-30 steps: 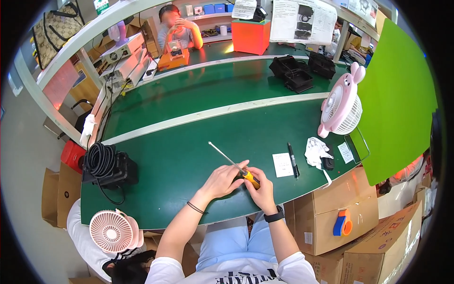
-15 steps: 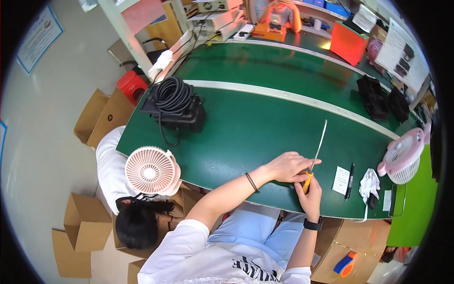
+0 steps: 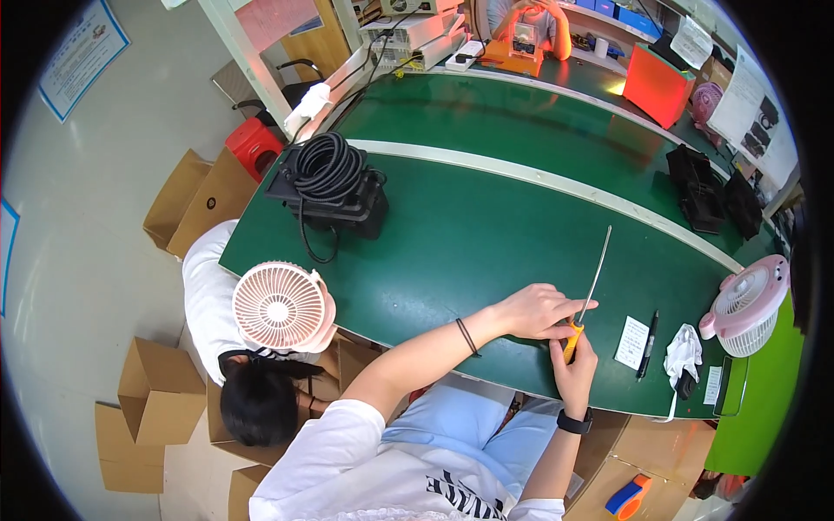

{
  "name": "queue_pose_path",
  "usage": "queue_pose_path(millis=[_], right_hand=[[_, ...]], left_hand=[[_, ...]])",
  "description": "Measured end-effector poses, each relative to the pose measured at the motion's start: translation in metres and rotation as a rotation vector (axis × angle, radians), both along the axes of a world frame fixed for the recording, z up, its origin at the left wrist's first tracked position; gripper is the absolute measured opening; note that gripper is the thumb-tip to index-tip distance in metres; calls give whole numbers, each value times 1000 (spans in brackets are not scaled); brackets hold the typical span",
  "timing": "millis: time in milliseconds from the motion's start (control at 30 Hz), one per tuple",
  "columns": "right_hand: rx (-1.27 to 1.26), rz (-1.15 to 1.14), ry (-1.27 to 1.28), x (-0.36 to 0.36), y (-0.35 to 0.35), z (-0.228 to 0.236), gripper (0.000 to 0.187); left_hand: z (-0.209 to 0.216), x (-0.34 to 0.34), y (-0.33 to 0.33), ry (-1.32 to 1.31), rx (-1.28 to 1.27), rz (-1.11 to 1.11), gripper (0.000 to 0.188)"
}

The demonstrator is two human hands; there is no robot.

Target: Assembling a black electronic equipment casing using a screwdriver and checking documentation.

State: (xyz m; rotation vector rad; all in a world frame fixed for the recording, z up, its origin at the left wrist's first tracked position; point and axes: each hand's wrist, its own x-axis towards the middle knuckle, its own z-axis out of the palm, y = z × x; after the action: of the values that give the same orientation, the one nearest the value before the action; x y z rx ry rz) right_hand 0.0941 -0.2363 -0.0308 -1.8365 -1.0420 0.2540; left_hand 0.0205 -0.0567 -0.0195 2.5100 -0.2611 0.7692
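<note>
My right hand [image 3: 574,372] is closed around the yellow-and-black handle of a screwdriver [image 3: 595,276], whose long metal shaft points up and away over the green table [image 3: 452,252]. My left hand [image 3: 540,311] is beside it, index finger stretched out to the shaft just above the handle and thumb at the handle. Its other fingers are partly bent and I see nothing held in them. A paper slip [image 3: 632,341] and a black pen [image 3: 648,346] lie to the right of my hands.
A black case with coiled cable [image 3: 339,187] stands at the table's left. A pink fan [image 3: 281,306] is at the left front edge, another pink fan [image 3: 749,304] at the right. White cloth [image 3: 684,349] lies nearby. A co-worker [image 3: 259,408] bends among cardboard boxes [image 3: 161,391]; another person sits opposite.
The view has shifted slightly, so the table and things on it appear displaced. Both hands keep nearly the same pose at the screwdriver.
</note>
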Motion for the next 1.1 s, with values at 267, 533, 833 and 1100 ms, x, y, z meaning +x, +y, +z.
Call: queue_pose_path(millis=[267, 533, 833, 1100], right_hand=[[56, 161, -34, 3, -10, 2, 23], [41, 20, -45, 4, -6, -10, 26], [208, -190, 79, 4, -11, -23, 22], [157, -237, 116, 4, -7, -13, 22]], left_hand=[[-4, -1, -4, -47, -23, -134, 58], [-7, 5, -3, -96, 35, -72, 29], [-12, 3, -5, -73, 96, -62, 24], [-8, 7, -1, -133, 116, -53, 17]])
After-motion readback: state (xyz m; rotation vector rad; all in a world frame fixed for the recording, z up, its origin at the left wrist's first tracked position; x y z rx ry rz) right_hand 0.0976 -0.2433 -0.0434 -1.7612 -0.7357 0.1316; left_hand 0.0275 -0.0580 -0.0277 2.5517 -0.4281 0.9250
